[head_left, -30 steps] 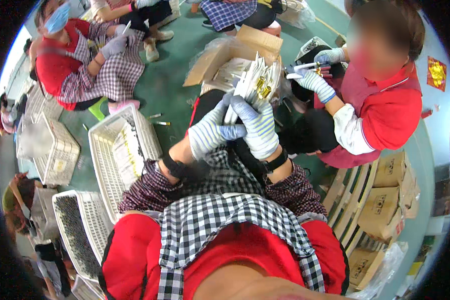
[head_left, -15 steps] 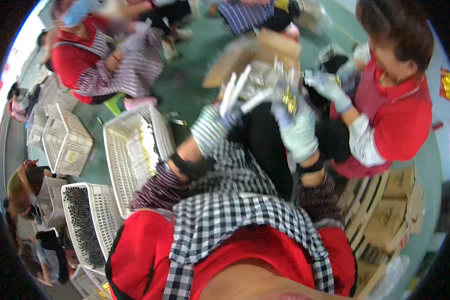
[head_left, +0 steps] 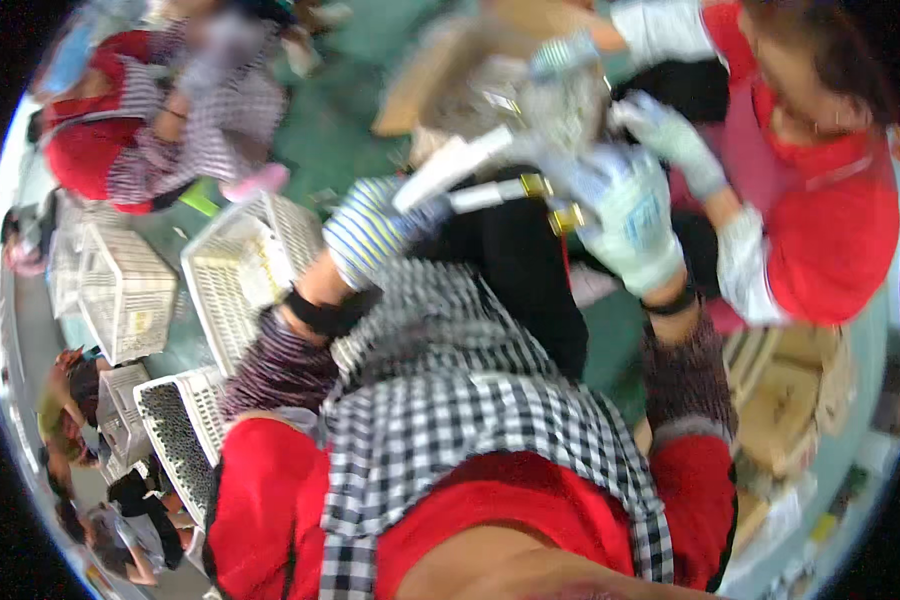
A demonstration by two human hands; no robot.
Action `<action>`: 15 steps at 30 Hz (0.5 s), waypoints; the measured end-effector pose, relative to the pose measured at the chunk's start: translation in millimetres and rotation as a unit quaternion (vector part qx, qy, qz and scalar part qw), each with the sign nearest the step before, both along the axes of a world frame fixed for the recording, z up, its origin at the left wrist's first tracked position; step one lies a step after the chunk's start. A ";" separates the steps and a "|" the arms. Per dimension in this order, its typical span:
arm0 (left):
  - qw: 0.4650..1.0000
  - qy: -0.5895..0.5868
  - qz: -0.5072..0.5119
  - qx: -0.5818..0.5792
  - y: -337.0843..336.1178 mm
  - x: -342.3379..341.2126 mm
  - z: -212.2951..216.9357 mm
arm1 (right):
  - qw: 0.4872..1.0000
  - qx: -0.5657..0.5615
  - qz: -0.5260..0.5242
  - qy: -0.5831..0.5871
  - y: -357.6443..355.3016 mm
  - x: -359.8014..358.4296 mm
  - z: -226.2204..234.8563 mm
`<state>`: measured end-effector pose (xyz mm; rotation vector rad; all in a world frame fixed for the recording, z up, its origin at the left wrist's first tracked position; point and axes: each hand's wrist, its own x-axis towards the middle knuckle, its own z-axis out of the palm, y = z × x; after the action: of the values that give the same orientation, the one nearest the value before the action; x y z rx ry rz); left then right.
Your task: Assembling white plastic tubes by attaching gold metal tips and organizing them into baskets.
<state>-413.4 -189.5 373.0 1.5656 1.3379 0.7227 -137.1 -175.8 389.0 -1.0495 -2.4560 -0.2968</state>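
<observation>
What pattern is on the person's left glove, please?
Blue, white and yellowish stripes on the left glove, in the head view.

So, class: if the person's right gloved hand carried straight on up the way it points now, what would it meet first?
Probably the co-worker's gloved hand, which sits just above the right hand and the packets it grips. The picture is blurred and depth is unclear, so they may pass at different heights.

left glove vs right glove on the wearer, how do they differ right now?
The left glove is striped blue, white and yellow; the right glove is pale blue-grey with no clear stripes. The left glove sits lower and nearer the white basket; the right glove is higher, close to a co-worker's gloved hand. Both grip white packets with gold ends, and both are motion-blurred.
</observation>
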 end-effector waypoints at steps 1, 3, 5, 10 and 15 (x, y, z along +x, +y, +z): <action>0.997 0.067 -0.011 -0.037 4.0 1.6 10.5 | 1.000 -0.007 0.015 0.011 1.2 -0.6 0.2; 0.997 0.038 -0.066 -0.030 15.4 -0.3 -14.5 | 0.999 -0.023 0.011 -0.030 1.6 2.9 -5.4; 0.992 0.022 -0.087 -0.088 19.9 -4.7 -37.7 | 0.999 0.011 0.043 -0.028 2.2 -0.6 -10.0; 0.991 0.045 -0.111 -0.050 5.0 -6.0 -42.7 | 0.996 0.028 0.077 -0.044 -7.6 -8.7 -14.8; 0.939 0.210 -0.158 0.223 0.7 -11.1 -31.9 | 0.905 -0.357 -0.009 0.230 -15.7 -22.6 -30.9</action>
<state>-424.5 -188.8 341.1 2.3403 1.2177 0.5262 -159.7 -191.5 358.1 -1.2327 -2.1249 0.8226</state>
